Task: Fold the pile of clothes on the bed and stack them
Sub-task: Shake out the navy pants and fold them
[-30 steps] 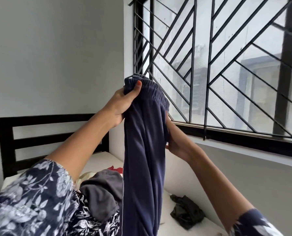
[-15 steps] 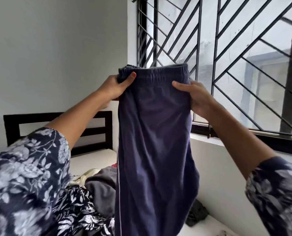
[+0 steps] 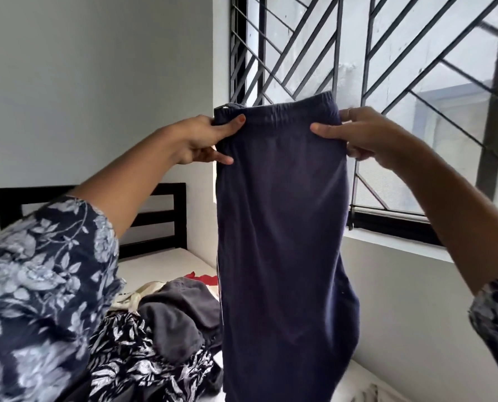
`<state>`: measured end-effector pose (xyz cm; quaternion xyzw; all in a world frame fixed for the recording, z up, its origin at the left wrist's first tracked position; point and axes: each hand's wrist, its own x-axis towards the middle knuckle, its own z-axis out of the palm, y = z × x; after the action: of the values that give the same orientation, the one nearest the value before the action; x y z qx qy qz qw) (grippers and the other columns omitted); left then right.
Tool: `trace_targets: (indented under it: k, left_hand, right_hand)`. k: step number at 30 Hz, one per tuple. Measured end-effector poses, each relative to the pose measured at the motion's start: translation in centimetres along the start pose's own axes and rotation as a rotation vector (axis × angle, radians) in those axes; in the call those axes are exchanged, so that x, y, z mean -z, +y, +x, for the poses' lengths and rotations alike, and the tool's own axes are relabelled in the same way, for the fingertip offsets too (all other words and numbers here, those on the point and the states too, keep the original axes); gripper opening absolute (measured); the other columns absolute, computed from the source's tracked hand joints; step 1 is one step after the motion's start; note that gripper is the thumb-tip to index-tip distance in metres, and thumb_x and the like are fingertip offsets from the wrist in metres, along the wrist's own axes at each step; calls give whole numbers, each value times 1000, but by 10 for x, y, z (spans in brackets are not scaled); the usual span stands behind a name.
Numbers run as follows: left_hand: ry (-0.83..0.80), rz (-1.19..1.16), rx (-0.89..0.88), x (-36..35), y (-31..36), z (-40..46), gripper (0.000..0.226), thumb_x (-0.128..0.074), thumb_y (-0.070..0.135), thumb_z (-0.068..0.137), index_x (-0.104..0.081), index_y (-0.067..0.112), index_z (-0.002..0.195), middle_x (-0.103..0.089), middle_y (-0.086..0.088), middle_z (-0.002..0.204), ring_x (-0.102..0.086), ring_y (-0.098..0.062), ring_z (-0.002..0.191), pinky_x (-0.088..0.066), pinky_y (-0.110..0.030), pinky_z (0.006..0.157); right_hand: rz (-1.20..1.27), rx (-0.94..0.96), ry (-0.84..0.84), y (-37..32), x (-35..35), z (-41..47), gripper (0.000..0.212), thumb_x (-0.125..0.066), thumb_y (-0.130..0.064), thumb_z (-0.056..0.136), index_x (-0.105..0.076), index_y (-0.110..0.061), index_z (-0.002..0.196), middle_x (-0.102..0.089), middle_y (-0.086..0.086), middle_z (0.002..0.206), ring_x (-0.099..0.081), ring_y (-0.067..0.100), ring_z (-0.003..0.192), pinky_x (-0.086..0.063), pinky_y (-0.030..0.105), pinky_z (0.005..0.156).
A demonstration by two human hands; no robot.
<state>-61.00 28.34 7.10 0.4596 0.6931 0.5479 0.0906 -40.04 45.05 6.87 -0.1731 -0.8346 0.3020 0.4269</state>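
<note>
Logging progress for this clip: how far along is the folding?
Done: no folded stack shows. In hand: left hand and right hand hold the navy trousers up by the waistband, unfolded. Left: the grey garment and floral garment lie loose on the bed.

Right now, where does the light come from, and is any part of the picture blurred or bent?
Head view: daylight enters through the barred window, backlighting the navy trousers; the floral sleeve near the edge looks soft; the wide lens bends the window bars slightly.

No text, label, brand, number or sign can be read on anything in the head view.
</note>
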Motion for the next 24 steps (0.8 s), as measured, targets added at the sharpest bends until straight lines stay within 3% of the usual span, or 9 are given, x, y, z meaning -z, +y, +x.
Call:
trace_targets:
  k: [2, 5, 7, 10, 14, 16, 19, 22, 24]
  left_hand:
    - [-25, -75, 22, -10, -4, 3, 52, -62, 51, 83, -57, 12, 116, -59, -5, 125, -72, -16, 61, -48, -14, 42]
    - [-94, -86, 5, -19, -12, 2, 55, -72, 44, 75, -61, 8, 115, -68, -6, 113, -72, -18, 66, -54, -16, 53]
    - [-218, -81, 7, -23, -20, -1, 56, -76, 30, 67, -62, 7, 115, -71, -5, 107, -72, -18, 72, -57, -17, 60]
    - [-319, -74, 42, -31, -42, 3, 53, -74, 5, 72, -58, 2, 123, -69, -9, 112, -73, -21, 78, -58, -20, 69]
    - [-291, -59, 186, -49, -80, 21, 46, -71, 2, 79, -55, 0, 123, -67, -13, 114, -73, -22, 75, -57, -16, 56]
    - [-270, -75, 260, -57, -100, 31, 39, -70, 2, 82, -58, 1, 119, -67, -12, 114, -73, -20, 69, -55, -16, 50]
    - [-180, -177, 318, -67, -127, 50, 35, -65, -5, 84, -59, 2, 118, -65, -14, 117, -72, -23, 65, -59, -23, 57]
    - [-100, -248, 249, -73, -143, 73, 46, -64, -8, 83, -54, 4, 127, -62, -13, 125, -71, -26, 80, -61, -29, 67]
    - [-44, -272, 137, -74, -144, 84, 50, -64, -9, 84, -53, 7, 130, -60, -11, 128, -67, -24, 96, -60, -30, 71]
  right_hand:
    - [83, -91, -33, 5, -1, -4, 26, -72, -43, 81, -62, -19, 80, -48, -9, 50, -36, 5, 35, -26, 13, 34]
    - [282, -261, -162, 19, 0, -8, 23, -68, -40, 83, -58, -19, 78, -54, -7, 60, -38, 2, 32, -27, 12, 30]
    - [355, -334, -228, 34, 0, -10, 27, -70, -40, 74, -60, -17, 83, -55, -3, 72, -43, 2, 34, -31, 11, 31]
    - [406, -398, -261, 64, -7, -8, 31, -68, -37, 70, -61, -14, 89, -58, 0, 81, -51, 4, 39, -39, 11, 34]
    - [517, -525, -343, 103, -31, -4, 30, -54, -25, 94, -55, -7, 117, -65, 6, 99, -68, 12, 55, -49, 12, 47]
    - [592, -554, -361, 118, -49, -4, 30, -48, -20, 98, -51, -5, 124, -63, 10, 109, -71, 20, 62, -56, 21, 53]
    - [692, -540, -295, 139, -78, 2, 31, -48, -14, 99, -47, -5, 129, -58, 12, 127, -69, 33, 86, -60, 30, 59]
    - [727, -459, -170, 154, -96, 19, 24, -50, -11, 98, -50, -9, 122, -55, 9, 132, -59, 27, 112, -60, 32, 73]
    - [749, -369, -80, 155, -102, 32, 8, -49, -10, 99, -51, -14, 105, -58, 5, 122, -58, 21, 110, -56, 31, 83]
